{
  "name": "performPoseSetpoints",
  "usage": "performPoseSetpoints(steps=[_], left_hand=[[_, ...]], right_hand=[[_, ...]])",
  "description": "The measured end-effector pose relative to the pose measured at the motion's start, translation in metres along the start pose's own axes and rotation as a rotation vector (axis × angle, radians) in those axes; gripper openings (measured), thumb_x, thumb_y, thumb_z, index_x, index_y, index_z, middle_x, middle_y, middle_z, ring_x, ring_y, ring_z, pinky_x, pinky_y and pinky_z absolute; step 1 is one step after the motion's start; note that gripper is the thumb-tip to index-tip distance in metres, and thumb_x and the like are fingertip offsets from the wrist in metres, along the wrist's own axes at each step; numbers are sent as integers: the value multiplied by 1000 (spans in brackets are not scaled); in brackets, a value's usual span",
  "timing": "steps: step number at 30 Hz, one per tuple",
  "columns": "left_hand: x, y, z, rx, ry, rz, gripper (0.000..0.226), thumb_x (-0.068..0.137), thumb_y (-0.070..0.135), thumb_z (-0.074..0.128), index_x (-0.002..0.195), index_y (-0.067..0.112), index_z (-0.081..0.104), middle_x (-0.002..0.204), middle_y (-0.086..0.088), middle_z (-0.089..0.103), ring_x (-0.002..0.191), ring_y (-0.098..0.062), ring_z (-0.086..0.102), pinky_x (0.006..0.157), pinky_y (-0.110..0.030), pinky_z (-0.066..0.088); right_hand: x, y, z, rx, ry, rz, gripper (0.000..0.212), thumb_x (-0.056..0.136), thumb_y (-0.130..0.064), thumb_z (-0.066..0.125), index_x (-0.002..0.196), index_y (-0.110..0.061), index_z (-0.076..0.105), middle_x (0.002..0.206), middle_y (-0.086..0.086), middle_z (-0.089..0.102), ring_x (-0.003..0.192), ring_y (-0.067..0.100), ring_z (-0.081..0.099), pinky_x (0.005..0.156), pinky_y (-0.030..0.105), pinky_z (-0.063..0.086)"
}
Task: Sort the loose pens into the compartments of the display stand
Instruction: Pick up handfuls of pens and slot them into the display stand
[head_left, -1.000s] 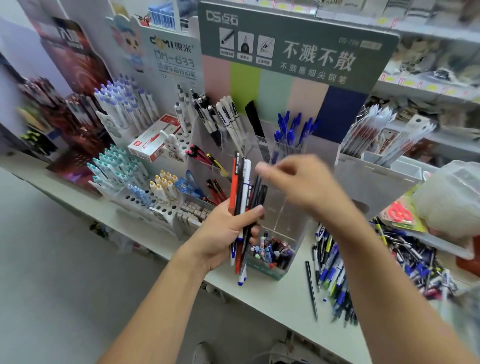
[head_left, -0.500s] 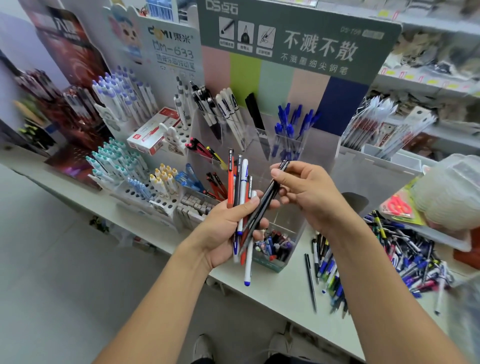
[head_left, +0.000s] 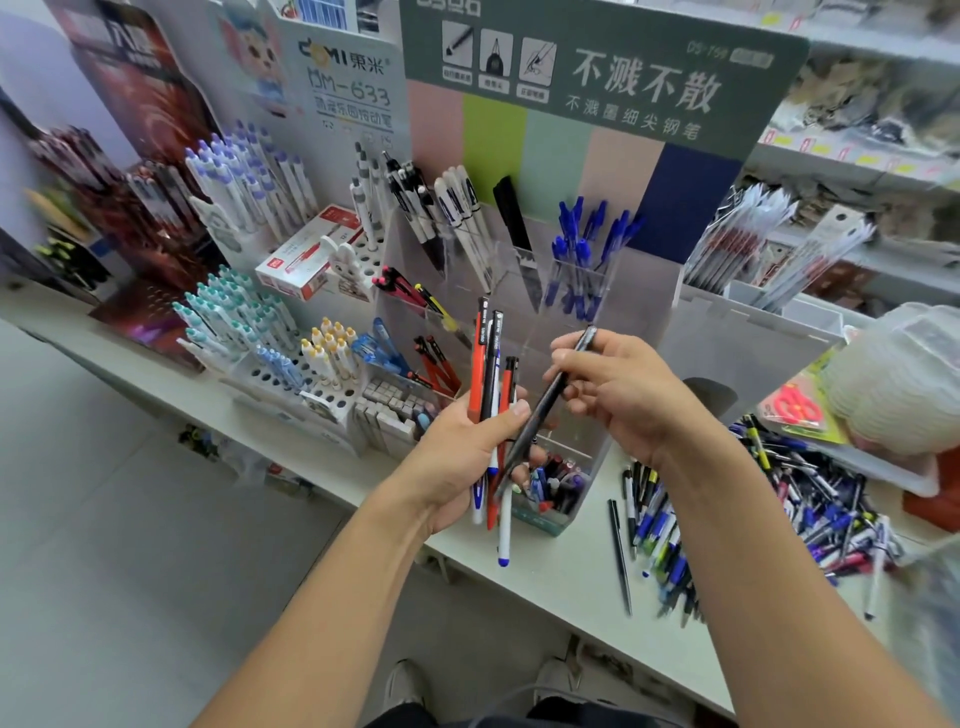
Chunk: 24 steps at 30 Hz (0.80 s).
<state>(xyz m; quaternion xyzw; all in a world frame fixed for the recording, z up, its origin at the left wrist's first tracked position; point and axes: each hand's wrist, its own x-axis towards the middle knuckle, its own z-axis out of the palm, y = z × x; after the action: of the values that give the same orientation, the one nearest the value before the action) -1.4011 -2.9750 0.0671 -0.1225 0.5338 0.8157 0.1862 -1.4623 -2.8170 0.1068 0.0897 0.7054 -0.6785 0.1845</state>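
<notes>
Head view shows sorting partly done: the left hand (head_left: 467, 457) grips a pen bundle (head_left: 491, 395), the right hand (head_left: 623, 395) pinches one black pen (head_left: 545, 405), and a loose pen pile (head_left: 779, 514) remains on the counter (head_left: 545, 582) right of the display stand (head_left: 623, 312).

Scene evenly and brightly lit by soft overhead light, shadows kept faint on the white laminate counter (head_left: 566, 577), straight lines bowed by wide-angle distortion, right edge and upper shelves smeared by motion blur, centre rendered sharp.

Our right hand (head_left: 631, 397), empty and reaching over the bundle a second ago, now pinches a slim black plastic pen (head_left: 545, 405) and draws it slantwise out of our left hand (head_left: 467, 457).
</notes>
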Motion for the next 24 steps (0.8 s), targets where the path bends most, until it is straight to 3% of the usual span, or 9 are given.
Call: performPoseSetpoints(steps=[3,7,10,14,18,21,24], left_hand=[[1,-1,-6,234,63,16,10,103,16,55,113,14,56,85,-4,64,61,-16,63,53,-27,50],[1,-4,-9,386,-75,2,14,104,12,53,116,9,50,67,-1,48,53,-13,44,51,-27,39],[0,-3,-7,388,-120,-8,12,104,7,50,115,9,49,61,3,44,51,-11,40,50,-27,37],[1,2,-11,270,-134,-38,13,101,16,59,108,8,53,71,-8,42,51,-11,37,46,-23,36],[1,6,-21,-201,-186,-57,28,94,26,62,111,10,48,74,-1,50,48,-6,39,42,-17,37],[1,8,-24,-227,-182,-24,21,93,24,60,97,11,43,75,0,53,47,-5,38,41,-16,35],[5,12,-22,-252,-172,-12,26,91,26,61,106,11,47,75,0,53,47,-6,37,40,-16,34]], right_hand=[[3,-12,-14,-101,81,-132,15,97,1,54,104,-7,65,80,8,61,54,8,46,45,18,37],[-1,-25,-6,-350,-193,-130,11,95,-4,65,104,1,69,74,9,63,54,10,48,47,19,39],[4,-27,1,-337,-169,-85,18,93,-4,68,103,11,68,79,17,66,57,14,49,46,20,39],[6,-33,2,-243,-183,-38,10,95,1,61,99,8,67,77,16,65,54,11,46,42,16,38],[13,-41,-6,-89,-132,-45,14,99,4,51,94,1,63,72,11,63,53,10,46,40,15,39],[17,-44,-3,-102,-163,-44,13,100,2,49,95,-1,61,69,10,63,54,11,46,43,17,42],[17,-58,3,-176,-89,-186,16,100,1,49,90,-5,60,73,12,59,52,13,48,43,21,43]])
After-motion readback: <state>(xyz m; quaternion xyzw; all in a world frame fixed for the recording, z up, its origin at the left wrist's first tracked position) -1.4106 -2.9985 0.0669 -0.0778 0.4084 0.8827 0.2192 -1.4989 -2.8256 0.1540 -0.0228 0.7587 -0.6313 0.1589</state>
